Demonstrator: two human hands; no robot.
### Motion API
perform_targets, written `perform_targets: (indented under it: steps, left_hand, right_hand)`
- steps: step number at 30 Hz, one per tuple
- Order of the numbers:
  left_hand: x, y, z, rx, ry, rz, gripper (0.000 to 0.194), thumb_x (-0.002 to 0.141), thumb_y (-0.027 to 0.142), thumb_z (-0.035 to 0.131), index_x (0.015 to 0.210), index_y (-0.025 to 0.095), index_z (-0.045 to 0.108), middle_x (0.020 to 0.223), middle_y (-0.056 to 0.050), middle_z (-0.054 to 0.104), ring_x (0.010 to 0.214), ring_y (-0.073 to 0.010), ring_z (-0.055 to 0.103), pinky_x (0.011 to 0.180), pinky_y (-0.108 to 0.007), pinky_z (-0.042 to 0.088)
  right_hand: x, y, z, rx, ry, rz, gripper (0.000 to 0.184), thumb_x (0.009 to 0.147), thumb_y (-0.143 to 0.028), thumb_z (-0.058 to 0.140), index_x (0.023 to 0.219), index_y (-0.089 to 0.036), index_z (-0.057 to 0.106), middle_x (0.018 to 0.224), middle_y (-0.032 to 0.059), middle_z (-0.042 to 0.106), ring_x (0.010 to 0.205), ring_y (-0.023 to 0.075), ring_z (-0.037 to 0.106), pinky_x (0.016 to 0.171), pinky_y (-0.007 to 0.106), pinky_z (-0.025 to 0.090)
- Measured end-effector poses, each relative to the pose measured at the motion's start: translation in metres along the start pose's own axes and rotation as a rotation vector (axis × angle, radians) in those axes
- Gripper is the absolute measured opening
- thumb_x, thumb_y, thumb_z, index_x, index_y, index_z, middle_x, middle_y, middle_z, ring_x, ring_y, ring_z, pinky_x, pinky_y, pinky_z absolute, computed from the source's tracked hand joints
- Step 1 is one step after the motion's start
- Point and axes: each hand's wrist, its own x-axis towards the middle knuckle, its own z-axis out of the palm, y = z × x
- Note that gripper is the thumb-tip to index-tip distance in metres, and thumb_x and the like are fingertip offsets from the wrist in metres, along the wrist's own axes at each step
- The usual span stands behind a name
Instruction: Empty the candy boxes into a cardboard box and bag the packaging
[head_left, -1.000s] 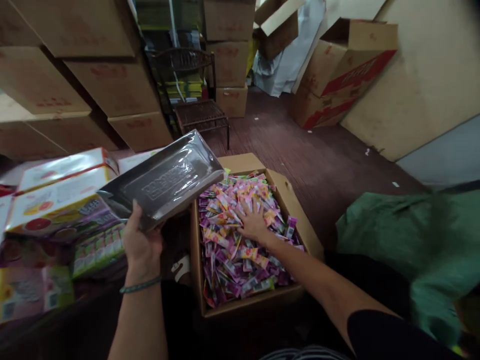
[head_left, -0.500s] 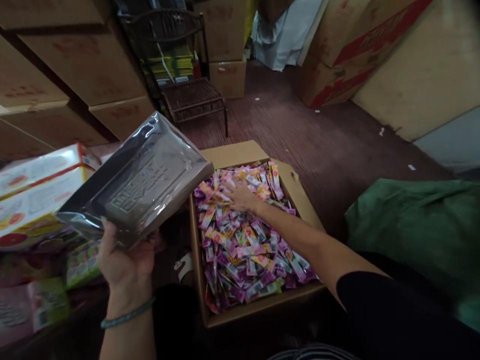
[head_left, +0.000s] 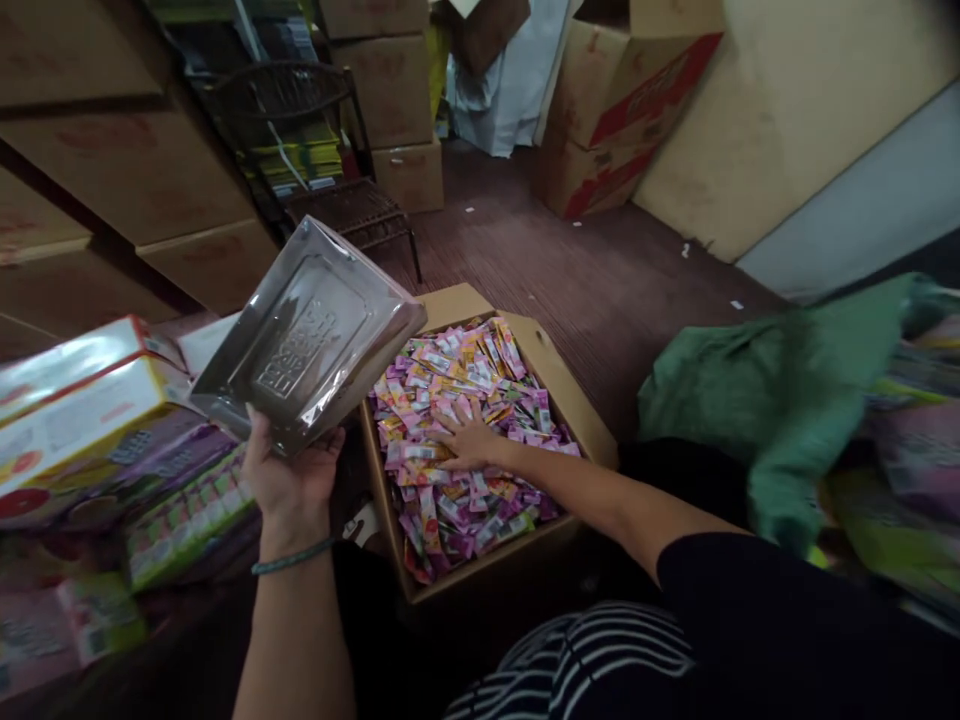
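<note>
White and yellow printed cartons [head_left: 82, 410] stand at the far left, with a green-edged pack of slim packets [head_left: 187, 525] just beside them. Next comes the left hand [head_left: 292, 480], gripping a glossy, grey see-through plastic tray [head_left: 289, 345] by its near edge, thumb on the face with raised lettering; the tray is tilted and held up near the left side of an open cardboard box [head_left: 574, 400]. Loose pink, purple and orange sachets [head_left: 442, 500] fill that box, lying at all angles. On them rests the right hand [head_left: 469, 440], fingers spread, touching the heap and not visibly grasping any sachet. The step in hand looks like smoothing or sorting through the sachets. To lift any, I judge, the right fingers must curl round a few, while the left grip keeps the tray steady. Farther right lies a crumpled green cloth [head_left: 720, 390], apart from both hands.
</note>
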Motion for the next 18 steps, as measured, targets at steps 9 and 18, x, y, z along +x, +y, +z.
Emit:
perform_targets:
  steps: [9,18]
  left_hand:
    - [-0.056,-0.043,0.037,0.015,-0.327,-0.104,0.031,0.079,0.054,0.066,0.090,0.025,0.067,0.082,-0.002,0.071,0.067,-0.0175,0.063,0.057,-0.029,0.051]
    - [-0.265,-0.169,0.167,0.367,-0.993,-0.107,0.055,0.076,0.061,0.070,0.119,0.028,0.066,0.124,-0.008,0.067,0.119,-0.0279,0.060,0.096,-0.039,0.052]
  right_hand:
    - [-0.126,-0.026,-0.076,0.621,0.392,0.063,0.120,0.080,-0.064,0.078,0.162,-0.027,-0.002,0.164,0.0137,-0.003,0.151,0.0358,-0.001,0.122,0.057,0.014]
    - [-0.315,0.011,-0.166,0.893,1.492,0.500,0.125,0.087,-0.062,0.067,0.149,-0.032,-0.037,0.162,0.0093,0.018,0.142,0.0289,0.035,0.119,0.053,0.034]
